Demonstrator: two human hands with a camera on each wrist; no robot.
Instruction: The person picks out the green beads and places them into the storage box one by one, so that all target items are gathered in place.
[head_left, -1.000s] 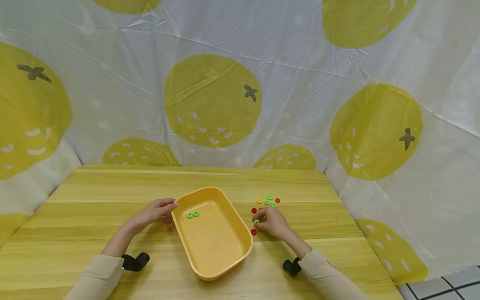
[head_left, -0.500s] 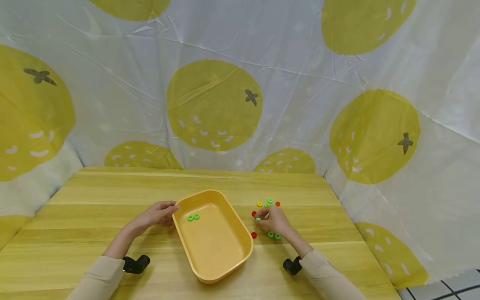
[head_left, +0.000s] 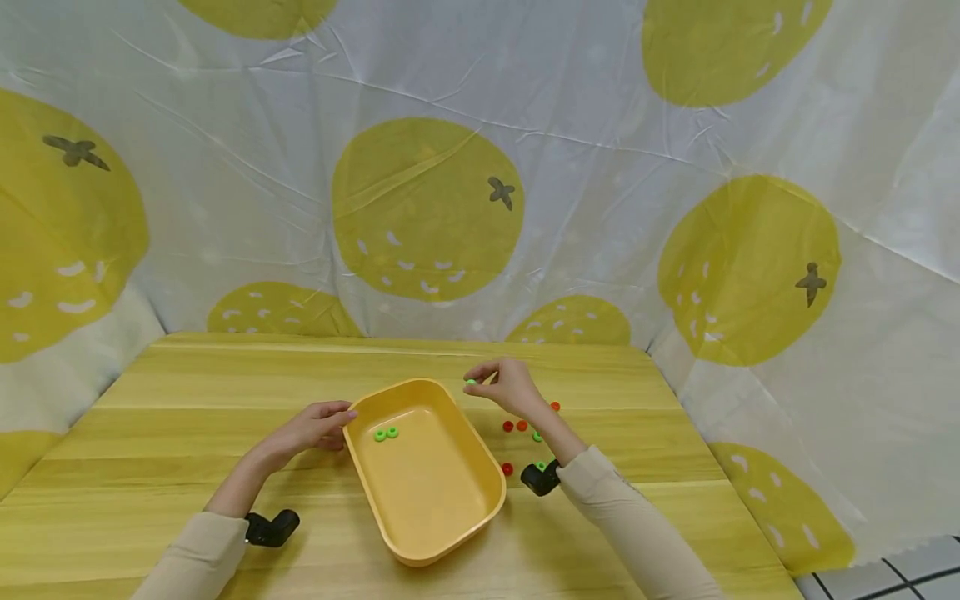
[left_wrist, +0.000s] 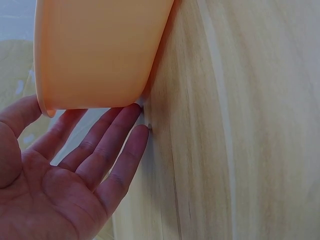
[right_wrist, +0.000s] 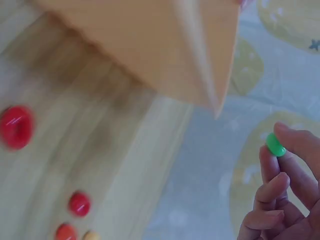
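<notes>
My right hand (head_left: 512,389) is raised beside the tray's far right corner, pinching a small green ring-shaped bead (right_wrist: 275,145) between thumb and index finger. With its thumb over the rim and fingers against the outer wall, my left hand (left_wrist: 75,170) holds the far left corner of a yellow-orange tray (head_left: 423,556). Two green beads (head_left: 380,435) lie side by side inside that tray. Right of it, on the table, are red beads (head_left: 507,469), orange beads (head_left: 522,426) and green beads (head_left: 537,437). My right wrist and forearm hide part of this loose group.
The wooden table (head_left: 247,375) reaches back to a white curtain (head_left: 585,208) printed with yellow fruit. Black wrist cameras (head_left: 273,528) stick out from both wrists. A tiled floor (head_left: 885,575) shows at the lower right.
My right hand has lifted the green bead from among the loose beads and moved it up and left to the tray's far right corner. The left hand and tray stay put.
</notes>
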